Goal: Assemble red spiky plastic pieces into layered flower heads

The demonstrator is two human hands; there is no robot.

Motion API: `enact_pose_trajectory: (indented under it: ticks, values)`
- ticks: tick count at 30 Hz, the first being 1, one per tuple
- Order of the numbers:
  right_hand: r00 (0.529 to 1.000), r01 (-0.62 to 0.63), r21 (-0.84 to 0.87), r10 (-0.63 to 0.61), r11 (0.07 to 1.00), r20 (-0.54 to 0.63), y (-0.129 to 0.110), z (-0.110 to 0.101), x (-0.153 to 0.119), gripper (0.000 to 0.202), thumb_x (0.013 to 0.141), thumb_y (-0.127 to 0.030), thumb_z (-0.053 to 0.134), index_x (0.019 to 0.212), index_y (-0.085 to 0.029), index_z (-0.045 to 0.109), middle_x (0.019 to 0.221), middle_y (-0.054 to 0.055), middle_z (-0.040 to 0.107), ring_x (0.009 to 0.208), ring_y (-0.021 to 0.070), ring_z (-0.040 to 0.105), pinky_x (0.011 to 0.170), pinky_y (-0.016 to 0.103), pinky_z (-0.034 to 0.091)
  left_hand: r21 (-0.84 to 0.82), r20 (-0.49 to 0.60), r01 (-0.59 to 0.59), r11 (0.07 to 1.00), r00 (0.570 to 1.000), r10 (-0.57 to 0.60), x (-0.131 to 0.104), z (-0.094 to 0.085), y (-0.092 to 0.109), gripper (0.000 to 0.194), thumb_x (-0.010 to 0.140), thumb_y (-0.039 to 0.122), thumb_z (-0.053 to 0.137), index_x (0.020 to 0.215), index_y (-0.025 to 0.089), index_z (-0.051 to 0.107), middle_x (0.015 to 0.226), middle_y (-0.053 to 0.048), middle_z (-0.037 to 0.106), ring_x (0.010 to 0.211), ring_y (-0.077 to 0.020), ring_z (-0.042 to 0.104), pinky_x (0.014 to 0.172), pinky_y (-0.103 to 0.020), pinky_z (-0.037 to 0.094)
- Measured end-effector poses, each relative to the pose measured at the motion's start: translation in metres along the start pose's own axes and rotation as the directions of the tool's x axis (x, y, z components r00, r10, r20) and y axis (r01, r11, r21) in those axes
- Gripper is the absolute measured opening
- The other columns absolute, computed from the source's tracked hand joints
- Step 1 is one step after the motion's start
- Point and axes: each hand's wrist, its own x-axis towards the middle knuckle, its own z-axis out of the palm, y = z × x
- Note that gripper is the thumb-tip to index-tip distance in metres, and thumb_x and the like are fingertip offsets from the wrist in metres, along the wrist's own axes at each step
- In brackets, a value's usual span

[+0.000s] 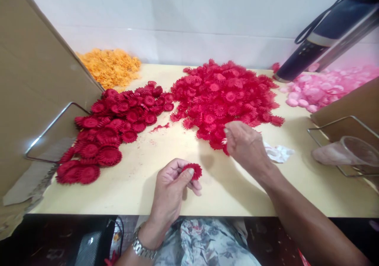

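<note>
Low over the table's front half, my left hand [169,189] is closed on a red artificial flower [196,171], its thumb pressed on the toothed petals. My right hand [247,141] reaches to the near edge of a heap of bright red petal pieces [223,94]. Its fingers are bent together in a pinch, and what they hold, if anything, is hidden; a small whitish spot shows by the fingertips. To the left lies a pile of darker red layered flowers [109,133], several of them stacked in overlapping rows.
Orange petals [111,66] lie at the back left, pink ones [321,86] at the back right. A dark blue cylinder [308,52] leans there. Cardboard panels flank the table [142,195]. A plastic cup [340,151] sits in a wire holder; crumpled white paper [280,153] lies nearby.
</note>
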Motion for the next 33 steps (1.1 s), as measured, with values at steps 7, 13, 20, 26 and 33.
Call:
enact_pose_trajectory:
  ticks: [7,13,20,26,33]
  values:
    - [0.999,0.053,0.164,-0.054,0.985,0.005,0.012,-0.003,0.001,0.021,0.087,-0.019,0.046,0.100,-0.017,0.062,0.080,0.007,0.063,0.075,0.0188,0.058,0.066,0.030,0.046,-0.019,-0.025,-0.015,1.000,1.000,0.014,0.003,0.004,0.002,0.018,0.072,0.024,0.063,0.061,0.015,0.051,0.048,0.004,0.054,0.037,-0.0088,0.051,0.035,-0.018,0.039]
    - [0.976,0.077,0.667,-0.192,0.741,0.100,-0.030,-0.015,0.008,0.018,0.087,-0.025,0.051,0.073,-0.016,0.057,0.064,0.001,0.057,0.058,0.0105,0.052,0.053,0.021,0.041,0.004,-0.042,-0.027,1.000,0.999,0.027,0.007,0.011,-0.001,0.029,0.073,0.037,0.065,0.060,0.016,0.050,0.046,0.007,0.049,0.032,-0.0041,0.042,0.030,-0.014,0.029]
    - [0.950,0.092,0.650,-0.262,0.754,0.170,-0.035,-0.007,0.005,0.008,0.080,-0.019,0.057,0.075,-0.016,0.052,0.071,0.002,0.053,0.065,0.0129,0.049,0.056,0.023,0.041,0.003,-0.002,-0.073,0.997,0.997,0.073,0.009,0.016,-0.004,0.033,0.079,0.044,0.056,0.062,0.015,0.053,0.045,0.004,0.051,0.037,-0.0088,0.047,0.035,-0.019,0.037]
    - [0.971,0.028,0.738,-0.192,0.674,0.139,-0.027,-0.003,0.001,0.010,0.084,-0.012,0.049,0.077,-0.017,0.055,0.076,0.004,0.053,0.065,0.0131,0.051,0.057,0.024,0.043,0.036,0.059,-0.095,0.995,0.994,0.093,0.011,0.014,-0.007,0.025,0.078,0.037,0.060,0.069,0.015,0.057,0.060,-0.001,0.062,0.053,-0.0126,0.059,0.050,-0.022,0.046]
    - [0.984,-0.042,0.790,-0.111,0.612,0.139,-0.030,0.000,-0.001,0.014,0.082,-0.010,0.050,0.070,-0.017,0.053,0.071,0.002,0.051,0.064,0.0130,0.051,0.057,0.024,0.043,-0.075,0.055,-0.100,0.992,0.993,0.104,0.011,0.019,-0.007,0.022,0.078,0.035,0.061,0.069,0.015,0.059,0.063,-0.001,0.063,0.058,-0.0129,0.060,0.054,-0.022,0.048]
